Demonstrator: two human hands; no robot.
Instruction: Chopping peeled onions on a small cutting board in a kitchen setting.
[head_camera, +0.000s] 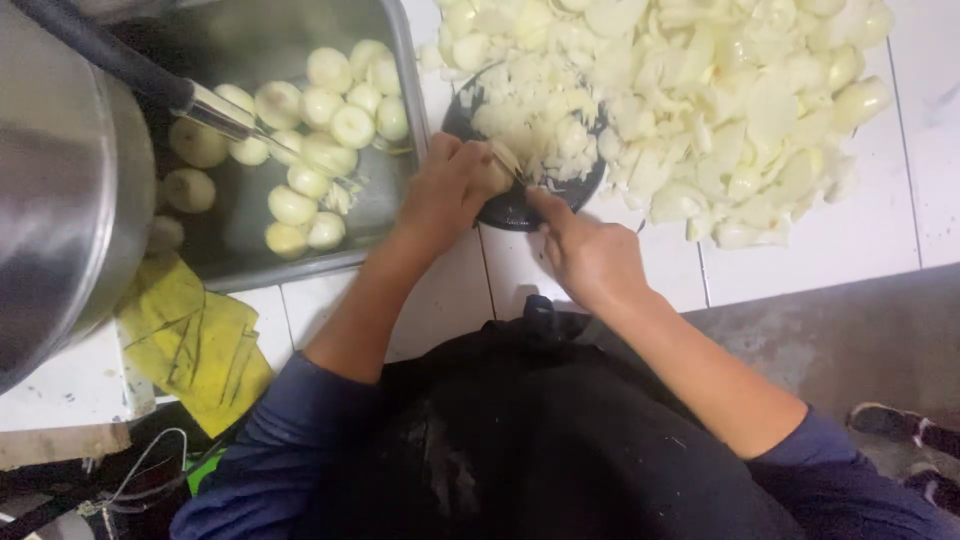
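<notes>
White tiled counter (830, 240), seen from above; grey floor at 4 o'clock. At centre, toward 12 o'clock, a round black cutting board (500, 208) lies on the tiles, its far half buried under chopped onion (545, 125). Left hand (450, 190) rests on the board's near-left edge, fingers curled narrowly around an onion piece (503, 165), pressing it to the board. Right hand (590, 255) sits just at 4 o'clock of the left, fingers closed on what appears to be a knife handle; index finger extended along the top toward the onion piece. Blade itself too small and hidden to make out. Beyond the board, from 12 to 2 o'clock, a large heap of cut onion pieces (740, 110) spreads over the tiles, touching the board's far rim. At 10 o'clock, a steel tray (400, 60) holds water and whole peeled onions (330, 140); a black-handled utensil (130, 65) crosses it diagonally. At 9 o'clock, the side of a large steel pot (60, 200). Below it, at 8 o'clock, a crumpled yellow cloth (195, 340) on the counter edge. Person wears dark apron (540, 440), blue sleeves pushed up.
</notes>
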